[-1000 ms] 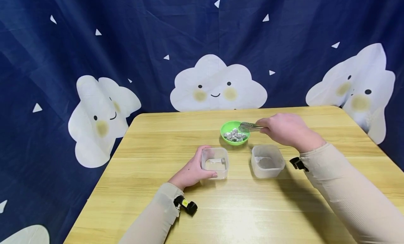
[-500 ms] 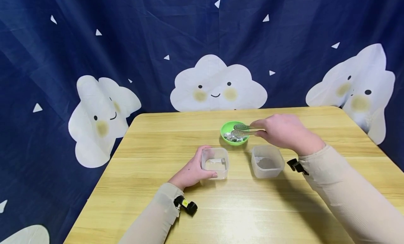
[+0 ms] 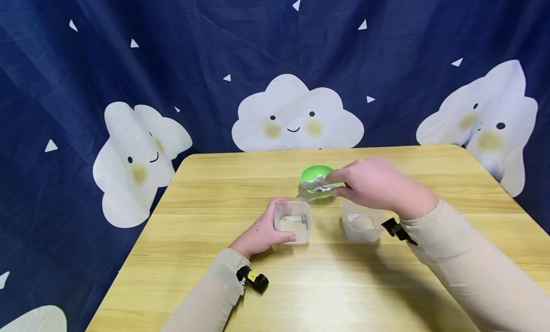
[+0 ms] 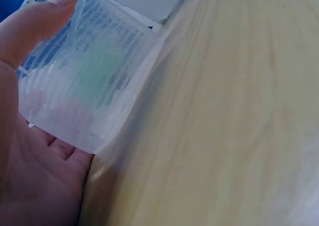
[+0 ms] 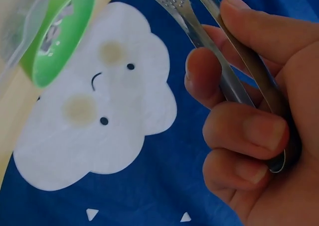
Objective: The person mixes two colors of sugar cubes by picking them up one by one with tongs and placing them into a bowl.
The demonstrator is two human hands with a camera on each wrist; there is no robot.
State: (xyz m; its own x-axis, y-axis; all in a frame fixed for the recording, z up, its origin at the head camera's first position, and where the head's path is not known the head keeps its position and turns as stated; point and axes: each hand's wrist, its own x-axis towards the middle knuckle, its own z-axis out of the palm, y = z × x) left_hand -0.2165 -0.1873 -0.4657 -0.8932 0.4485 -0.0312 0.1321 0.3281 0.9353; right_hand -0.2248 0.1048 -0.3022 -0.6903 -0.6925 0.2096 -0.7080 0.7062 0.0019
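My left hand [image 3: 263, 234] grips a clear square plastic container [image 3: 302, 237] from its left side, thumb along the front wall. A small grey cube [image 3: 303, 218] lies inside it. In my right hand [image 3: 375, 185] is a pair of metal tongs [image 5: 199, 37], with perforated tips pointing left. The tongs pass over the front of a green bowl [image 3: 310, 172], and their blurred tips are near the back rim of the left container. Several grey cubes sit in the bowl, partly covered by the tongs. I cannot tell whether the tips hold a cube.
A second clear plastic container [image 3: 363, 235] stands to the right, below my right wrist, with something pale on its floor. The wooden table [image 3: 326, 284] ends at a dark blue curtain [image 3: 206, 46] with white clouds behind it.
My right hand has moved a little left and nearer, carrying the tongs from over the bowl toward the left container. The left hand and its container have stayed in place.
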